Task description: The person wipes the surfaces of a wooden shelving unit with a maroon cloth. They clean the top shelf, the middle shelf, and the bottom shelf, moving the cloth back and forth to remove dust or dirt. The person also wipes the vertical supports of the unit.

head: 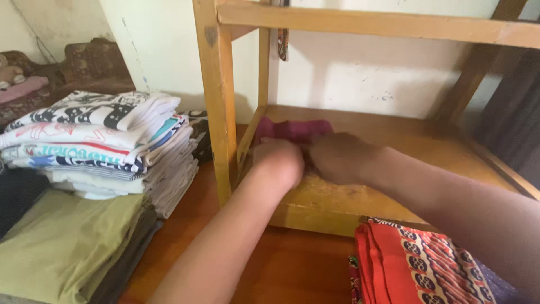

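Landmark: wooden shelf unit (225,112), yellow-brown frame, low open shelf board, standing on a red-brown floor (281,270). Far left of the shelf unit: dark folded cloth (17,194), partly cut off by the frame edge. Left of the shelf unit, low: olive-green folded garment (67,242) on top of a dark stack. Left of the shelf unit, just beside its front post: stack of folded printed shirts (107,141), white with black, red and blue patterns, edges fairly even. On the shelf board, at its left rear corner: magenta folded cloth (292,129), lying flat. Left hand (278,163): resting on the near edge of the magenta cloth, back of the hand to the camera, fingers curled down on the fabric; the grip itself is hidden, so whether it pinches the cloth cannot be told. Right hand (340,157): just beside the left, also on the cloth, blurred, closure likewise not readable. Right of the hands, in front of the shelf unit: red patterned folded cloth (416,264). Handling note, as judgement: press with flat palms, square the cloth into the corner, and keep the folds from slipping open.
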